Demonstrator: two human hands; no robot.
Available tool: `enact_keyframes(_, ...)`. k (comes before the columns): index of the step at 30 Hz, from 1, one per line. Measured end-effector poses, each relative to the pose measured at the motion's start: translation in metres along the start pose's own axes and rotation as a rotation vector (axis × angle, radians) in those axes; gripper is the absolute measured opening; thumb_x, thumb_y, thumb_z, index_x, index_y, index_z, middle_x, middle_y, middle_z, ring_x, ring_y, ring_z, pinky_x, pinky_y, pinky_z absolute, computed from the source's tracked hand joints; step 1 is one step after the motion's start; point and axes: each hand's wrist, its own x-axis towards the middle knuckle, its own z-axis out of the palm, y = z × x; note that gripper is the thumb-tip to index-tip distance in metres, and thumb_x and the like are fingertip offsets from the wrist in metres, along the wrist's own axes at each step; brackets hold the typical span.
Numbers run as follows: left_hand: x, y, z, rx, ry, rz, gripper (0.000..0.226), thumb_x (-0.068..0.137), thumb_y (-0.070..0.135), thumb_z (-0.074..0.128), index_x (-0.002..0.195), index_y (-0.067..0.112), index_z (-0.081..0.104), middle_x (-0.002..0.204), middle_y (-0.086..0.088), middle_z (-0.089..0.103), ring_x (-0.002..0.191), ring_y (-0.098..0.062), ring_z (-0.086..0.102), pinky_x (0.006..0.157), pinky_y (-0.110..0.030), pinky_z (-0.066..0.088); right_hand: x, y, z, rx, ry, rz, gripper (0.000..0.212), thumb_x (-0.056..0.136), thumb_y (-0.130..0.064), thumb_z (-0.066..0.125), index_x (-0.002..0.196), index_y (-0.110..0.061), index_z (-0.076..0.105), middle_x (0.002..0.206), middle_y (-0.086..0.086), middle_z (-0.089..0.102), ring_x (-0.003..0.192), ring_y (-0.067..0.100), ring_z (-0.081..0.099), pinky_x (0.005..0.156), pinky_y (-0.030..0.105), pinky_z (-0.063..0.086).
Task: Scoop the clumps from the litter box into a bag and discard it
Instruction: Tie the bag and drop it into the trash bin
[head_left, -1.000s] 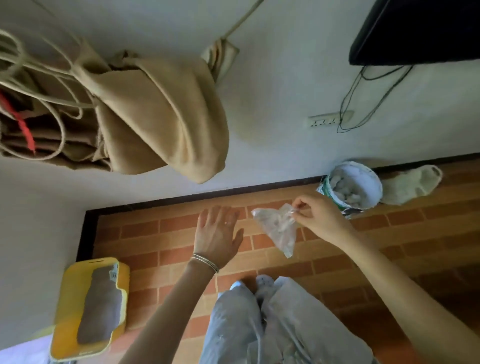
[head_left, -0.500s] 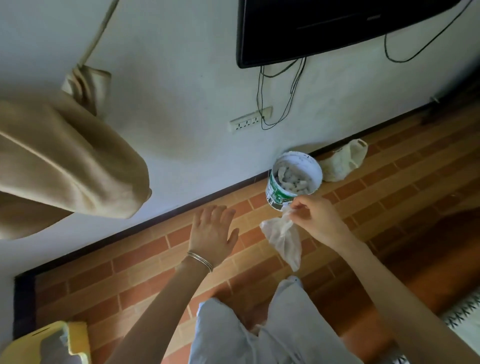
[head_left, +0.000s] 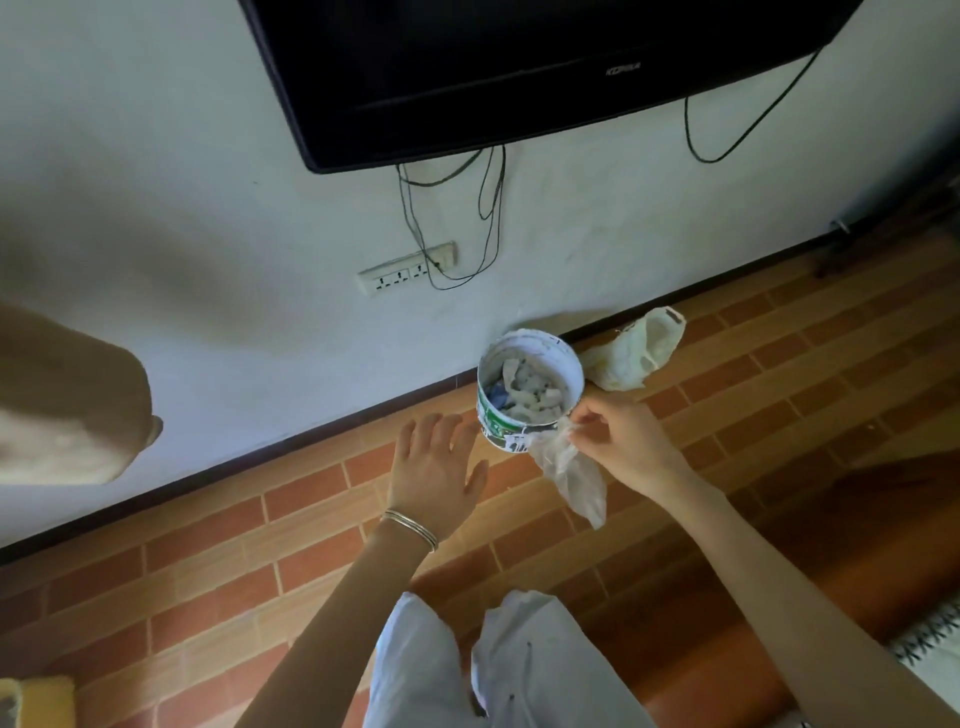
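- Brick-red tile floor (head_left: 260, 545) runs up to a dark skirting strip under a white wall (head_left: 208, 182). There is open floor left of the tub and between the tub and the person's knees.
- Tub (head_left: 524, 434): one, white, open-topped, standing just off the skirting, part filled with pale crumpled scraps.
- Bags: two. The bag (head_left: 571, 470), thin clear plastic, hangs at the tub's near-right wall with its top by the rim; cannot tell if it touches. A second pale bag (head_left: 636, 356) lies crumpled on the floor behind the tub, at the wall's foot.
- Right hand (head_left: 626, 441): fingers pinch the bag's gathered top.
- Left hand (head_left: 434, 465): fingers straight and spread, released, holding nothing; near the tub's left side but apart from it. Thin bangles (head_left: 410, 527) on the wrist.
- Litter box (head_left: 36, 699): one yellow corner at the bottom-left edge, well apart from the tub.
- Black television (head_left: 519, 67) hangs on the wall above, with cables dangling to a socket strip (head_left: 408, 267).
- Patterned rug edge (head_left: 930, 642) at lower right.
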Motion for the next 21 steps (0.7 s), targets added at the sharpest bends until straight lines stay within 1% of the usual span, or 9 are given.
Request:
enact_keyframes(4,0.032,0.011,0.003,0.013,0.033,0.040,0.046,0.079,0.042,0.040,0.110,0.016,0.064,0.106,-0.007,0.064,0.098,-0.031,0.060,0.087,-0.047,0.048,0.015,0.035,-0.015,-0.019,0.014,0.000,0.006,0.080,-0.013,0.070,0.084,-0.011,0.065,0.081,-0.002,0.067,0.078,0.010,0.062,0.069,0.021,0.049)
enact_keyframes(8,0.064,0.015,0.010,0.014,0.008,0.064,0.046,0.080,0.042,0.040,0.110,0.015,0.063,0.108,-0.008,0.063,0.100,-0.032,0.060,0.085,-0.047,0.048,0.033,0.064,-0.027,-0.042,0.024,0.067,0.009,0.081,-0.016,0.069,0.088,-0.012,0.067,0.084,-0.004,0.067,0.077,0.005,0.058,0.067,0.009,0.040)
enact_keyframes(11,0.089,0.019,0.015,0.016,-0.013,0.085,0.047,0.079,0.042,0.040,0.110,0.015,0.063,0.109,-0.008,0.064,0.099,-0.032,0.060,0.086,-0.049,0.048,0.049,0.077,-0.036,-0.045,0.018,0.105,0.010,0.082,-0.017,0.067,0.090,-0.012,0.067,0.088,-0.002,0.068,0.080,0.008,0.061,0.069,0.016,0.046)
enact_keyframes(13,0.110,0.021,0.018,0.020,-0.041,0.100,0.048,0.079,0.043,0.040,0.109,0.015,0.064,0.108,-0.008,0.064,0.098,-0.032,0.060,0.085,-0.048,0.048,0.063,0.083,-0.041,-0.049,0.006,0.126,0.011,0.084,-0.019,0.065,0.093,-0.013,0.066,0.090,-0.004,0.067,0.082,0.006,0.061,0.070,0.016,0.046)
enact_keyframes(16,0.134,0.022,0.022,0.032,-0.041,0.123,0.048,0.078,0.043,0.039,0.106,0.015,0.065,0.104,-0.009,0.065,0.097,-0.033,0.061,0.084,-0.048,0.048,0.086,0.089,-0.046,-0.050,-0.006,0.127,0.014,0.085,-0.021,0.064,0.097,-0.012,0.065,0.093,-0.004,0.066,0.084,0.005,0.058,0.070,0.013,0.041)
enact_keyframes(21,0.164,0.024,0.022,0.038,0.004,0.114,0.048,0.081,0.042,0.037,0.105,0.013,0.067,0.103,-0.008,0.066,0.097,-0.032,0.062,0.085,-0.048,0.049,0.122,0.099,-0.052,-0.063,-0.029,0.111,0.016,0.086,-0.022,0.064,0.098,-0.011,0.065,0.096,0.001,0.068,0.089,0.011,0.062,0.078,0.021,0.048)
